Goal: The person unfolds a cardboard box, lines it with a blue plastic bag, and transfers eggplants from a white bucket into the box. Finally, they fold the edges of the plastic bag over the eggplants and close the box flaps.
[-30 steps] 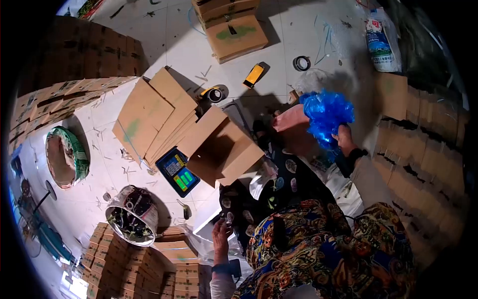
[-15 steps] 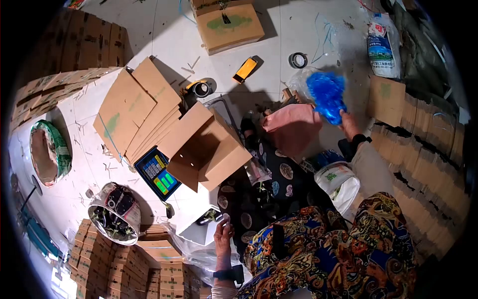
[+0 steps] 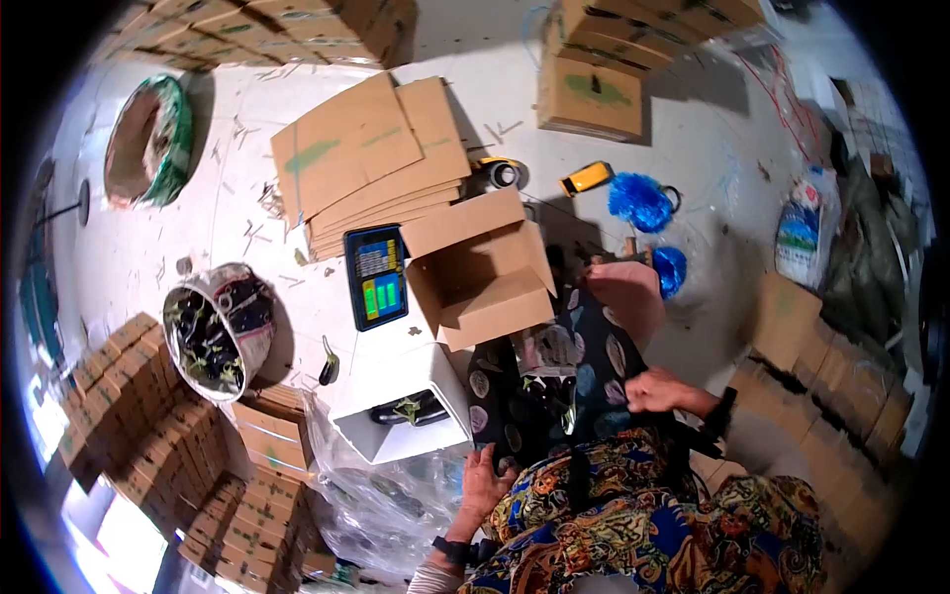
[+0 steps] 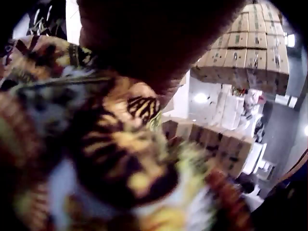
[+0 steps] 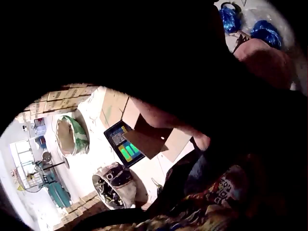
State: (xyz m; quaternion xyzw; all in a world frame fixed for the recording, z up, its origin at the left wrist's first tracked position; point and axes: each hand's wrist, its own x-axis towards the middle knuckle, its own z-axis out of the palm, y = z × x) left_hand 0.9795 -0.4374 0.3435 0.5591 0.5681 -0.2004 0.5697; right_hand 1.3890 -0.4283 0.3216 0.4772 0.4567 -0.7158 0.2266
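My left hand (image 3: 485, 480) rests at the edge of my lap, against the patterned apron (image 3: 633, 515), with no object showing in it. Over my right thigh, the right hand (image 3: 661, 391) has loosely bent fingers and carries nothing visible. Two crumpled bunches of blue plastic, one farther off (image 3: 636, 203) and one nearer (image 3: 670, 272), lie on the floor beyond it. In front of my knees stands an open empty carton (image 3: 500, 322), beside the lit display of a scale (image 3: 376, 277). Dark eggplants (image 3: 542, 404) show between my legs.
A white box (image 3: 445, 371) with eggplants inside stands left of my knees, near a bucket (image 3: 259, 317) of more eggplants. Flattened cardboard (image 3: 346, 148) lies ahead. Stacked cartons (image 3: 129, 396) stand at left, clear plastic sheeting (image 3: 376, 515) before them. A yellow tool (image 3: 587, 178) lies beyond the carton.
The right hand has let go of the blue plastic, now on the floor in two bunches, and drawn back over the thigh. The head view has turned; the left hand stays by the lap.
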